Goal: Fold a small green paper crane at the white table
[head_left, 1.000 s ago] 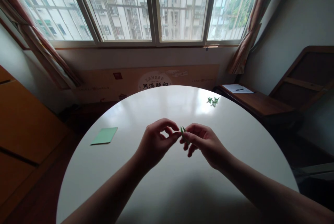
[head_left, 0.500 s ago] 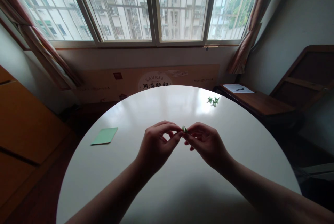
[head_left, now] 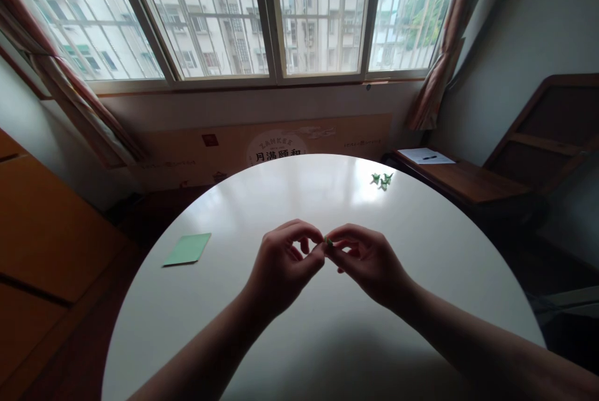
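There are 2 hands point(head_left: 282, 259), 1 held green piece point(head_left: 329, 242), 3 green figures point(head_left: 384, 183), 1 green square point(head_left: 188, 249) and 2 curtains point(head_left: 78, 98).

Head view, single, worn on the person's head: looks forward and down from the near side of a round white table point(head_left: 421, 245), whose near edge falls below the frame. Range close, with left hand point(head_left: 286, 260) and right hand point(head_left: 372, 257) just below mid-frame. Field wide, taking in a barred window point(head_left: 264, 14) across the top, an orange cabinet point(head_left: 42, 226) at the left edge and a pale wall point(head_left: 538, 33) at the right.
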A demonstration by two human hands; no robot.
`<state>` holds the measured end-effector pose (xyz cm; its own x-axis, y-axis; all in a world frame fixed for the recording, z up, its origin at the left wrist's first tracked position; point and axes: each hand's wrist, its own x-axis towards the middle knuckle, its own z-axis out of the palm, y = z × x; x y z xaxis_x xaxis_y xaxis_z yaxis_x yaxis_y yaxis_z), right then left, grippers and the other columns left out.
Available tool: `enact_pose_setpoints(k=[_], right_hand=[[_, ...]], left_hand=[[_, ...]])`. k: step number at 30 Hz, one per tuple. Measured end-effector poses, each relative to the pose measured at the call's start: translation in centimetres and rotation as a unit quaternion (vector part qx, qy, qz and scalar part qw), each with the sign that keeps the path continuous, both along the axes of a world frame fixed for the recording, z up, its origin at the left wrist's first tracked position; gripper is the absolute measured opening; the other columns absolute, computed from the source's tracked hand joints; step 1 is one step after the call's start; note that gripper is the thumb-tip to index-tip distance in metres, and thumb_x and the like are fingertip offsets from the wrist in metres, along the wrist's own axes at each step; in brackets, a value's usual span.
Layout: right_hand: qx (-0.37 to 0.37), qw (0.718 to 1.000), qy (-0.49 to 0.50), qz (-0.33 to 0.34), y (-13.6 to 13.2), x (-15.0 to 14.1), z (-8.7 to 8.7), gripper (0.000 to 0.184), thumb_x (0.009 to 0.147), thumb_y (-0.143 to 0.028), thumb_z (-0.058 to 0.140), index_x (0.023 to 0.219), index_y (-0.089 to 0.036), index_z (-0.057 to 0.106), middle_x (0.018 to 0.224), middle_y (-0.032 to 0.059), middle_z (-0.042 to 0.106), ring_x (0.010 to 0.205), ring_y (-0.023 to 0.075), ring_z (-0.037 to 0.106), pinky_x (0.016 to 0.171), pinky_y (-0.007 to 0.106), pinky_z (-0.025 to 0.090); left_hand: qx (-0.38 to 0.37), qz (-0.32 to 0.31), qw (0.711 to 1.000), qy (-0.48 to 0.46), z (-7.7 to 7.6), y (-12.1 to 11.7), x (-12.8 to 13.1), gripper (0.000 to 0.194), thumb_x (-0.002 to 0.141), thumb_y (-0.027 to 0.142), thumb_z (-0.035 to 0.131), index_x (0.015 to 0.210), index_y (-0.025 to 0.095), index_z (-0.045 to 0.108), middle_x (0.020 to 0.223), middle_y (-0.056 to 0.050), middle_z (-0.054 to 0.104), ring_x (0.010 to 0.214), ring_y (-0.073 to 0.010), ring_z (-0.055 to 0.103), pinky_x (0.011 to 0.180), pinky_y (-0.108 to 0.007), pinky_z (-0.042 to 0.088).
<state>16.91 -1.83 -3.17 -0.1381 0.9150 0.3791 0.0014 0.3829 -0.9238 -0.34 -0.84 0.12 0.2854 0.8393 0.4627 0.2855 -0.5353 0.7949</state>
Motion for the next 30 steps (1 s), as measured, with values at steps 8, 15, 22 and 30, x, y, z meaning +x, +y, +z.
enact_pose_setpoints(k=[8,15,22,30], right_hand=[[-0.054,0.997,0.032,0.045,-0.06,-0.01,0.16,0.022,0.080,-0.036,0.079,0.092,-0.018,0.076,0.077,0.0056,0.072,0.073,0.0204,0.067,0.052,0.026,0.053],[-0.097,0.987,0.094,0.092,0.17,-0.09,0.13,0.024,0.082,-0.038,0.077,0.088,-0.016,0.074,0.079,0.0068,0.072,0.075,0.0200,0.069,0.051,0.024,0.054],[-0.082,0.992,0.079,0.059,0.23,-0.02,0.00,0.017,0.081,-0.032,0.077,0.082,-0.015,0.072,0.073,0.0045,0.070,0.068,0.0175,0.068,0.051,0.023,0.053],[-0.067,0.995,0.068,0.016,0.06,0.16,0.20,0.018,0.083,-0.033,0.075,0.080,-0.015,0.072,0.069,0.0038,0.070,0.065,0.0169,0.069,0.050,0.022,0.052]], left_hand=[[0.059,0.003,0.997,0.041,-0.10,0.20,-0.21,0.008,0.079,0.011,0.063,0.076,0.018,0.063,0.074,0.001,0.060,0.064,-0.0115,0.048,0.052,-0.020,0.040],[-0.055,-0.043,0.997,-0.037,-0.16,0.39,-0.02,0.005,0.082,0.017,0.065,0.078,0.017,0.062,0.074,0.000,0.057,0.066,-0.0126,0.051,0.049,-0.020,0.041],[-0.110,-0.063,0.990,-0.062,-0.12,0.43,0.26,0.010,0.082,0.022,0.068,0.077,0.015,0.063,0.068,0.001,0.056,0.061,-0.0112,0.050,0.045,-0.018,0.040],[-0.098,-0.038,0.994,-0.043,-0.41,0.68,0.02,0.014,0.084,0.028,0.069,0.085,0.015,0.071,0.077,-0.004,0.066,0.065,-0.0145,0.056,0.042,-0.019,0.045]])
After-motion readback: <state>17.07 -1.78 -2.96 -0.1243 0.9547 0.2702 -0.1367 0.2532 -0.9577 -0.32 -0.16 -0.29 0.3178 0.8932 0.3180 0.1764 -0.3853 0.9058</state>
